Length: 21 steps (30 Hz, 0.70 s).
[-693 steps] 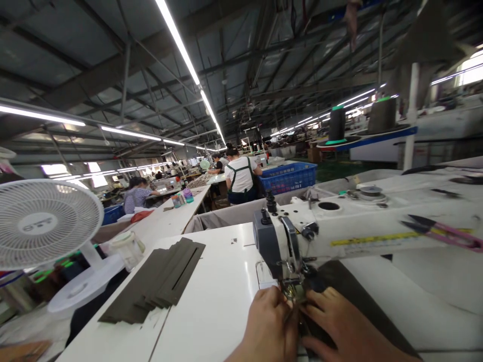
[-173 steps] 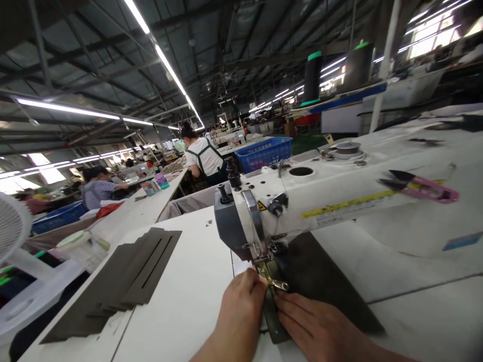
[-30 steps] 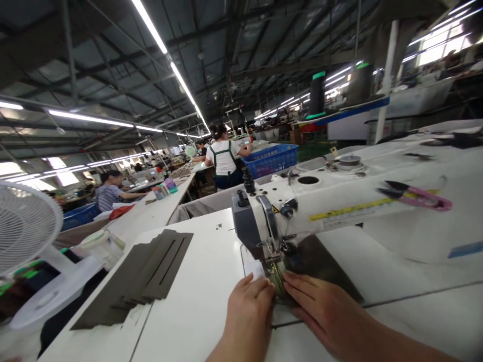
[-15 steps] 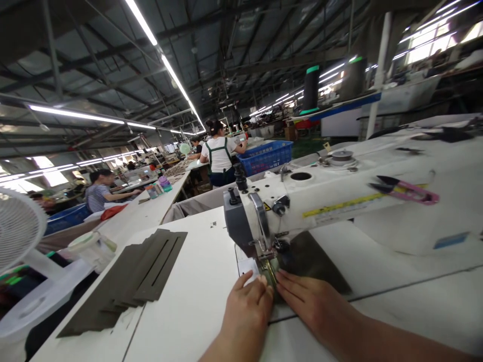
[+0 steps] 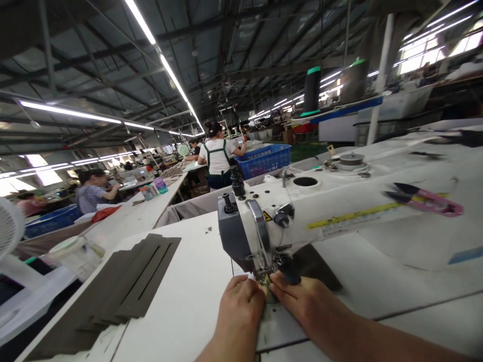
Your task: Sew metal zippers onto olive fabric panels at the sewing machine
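A white sewing machine [image 5: 256, 211] stands in front of me, its needle area low and just ahead of my fingertips. Under the presser foot runs a zipper [image 5: 267, 279] with gold-coloured teeth, mostly covered by fingers. My left hand [image 5: 241, 306] is closed, fingers curled and pressed on the zipper's near end from the left. From the right, my right hand [image 5: 302, 299] keeps its fingers together against the zipper beside the needle. Past the right hand lies a dark grey-green fabric panel [image 5: 317, 264], partly hidden by the machine head.
Left on the white table [image 5: 181, 296] is a fanned stack of slotted dark panels [image 5: 143, 281]. Pink-handled thread snips [image 5: 426, 198] rest on the machine arm. A fan [image 5: 9, 231] and a plastic jug [image 5: 77, 256] are farther left. Co-workers sit beyond, near a blue crate [image 5: 264, 160].
The zipper and dark panel have moved away from me under the presser foot, with less of both showing. Both hands have followed closer to the needle. The view has shifted slightly.
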Tool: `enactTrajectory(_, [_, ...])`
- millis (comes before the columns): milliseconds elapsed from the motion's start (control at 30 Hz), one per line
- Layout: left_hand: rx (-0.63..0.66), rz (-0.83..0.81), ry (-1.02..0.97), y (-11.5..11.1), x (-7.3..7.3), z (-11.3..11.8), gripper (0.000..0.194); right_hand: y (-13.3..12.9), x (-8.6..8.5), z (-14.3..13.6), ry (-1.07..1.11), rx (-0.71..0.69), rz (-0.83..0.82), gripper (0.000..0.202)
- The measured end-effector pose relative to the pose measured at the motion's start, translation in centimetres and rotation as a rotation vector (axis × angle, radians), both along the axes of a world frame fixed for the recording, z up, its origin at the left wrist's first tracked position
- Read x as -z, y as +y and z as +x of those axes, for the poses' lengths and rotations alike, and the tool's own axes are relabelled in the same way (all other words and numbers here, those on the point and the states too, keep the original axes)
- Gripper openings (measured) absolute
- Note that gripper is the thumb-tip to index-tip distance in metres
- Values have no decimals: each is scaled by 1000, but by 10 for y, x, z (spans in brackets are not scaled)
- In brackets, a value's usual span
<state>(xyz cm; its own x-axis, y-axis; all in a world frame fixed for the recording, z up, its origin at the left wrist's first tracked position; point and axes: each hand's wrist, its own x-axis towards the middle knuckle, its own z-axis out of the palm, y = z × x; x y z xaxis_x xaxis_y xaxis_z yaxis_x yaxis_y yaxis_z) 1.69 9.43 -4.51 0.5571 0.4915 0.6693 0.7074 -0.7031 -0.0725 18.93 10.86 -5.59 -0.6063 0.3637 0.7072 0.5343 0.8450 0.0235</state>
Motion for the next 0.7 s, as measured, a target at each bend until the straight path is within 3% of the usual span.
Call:
enactTrajectory(200, [-46, 52, -76, -9, 9, 0, 32, -9, -9, 4, 70, 16, 15, 37])
enactTrajectory(367, [-46, -27, -24, -16, 7, -2, 23, -8, -5, 2, 95, 0, 46, 40])
enactTrajectory(700, [-27, -69, -60, -5, 11, -3, 19, 1, 2, 2, 21, -27, -158, 35])
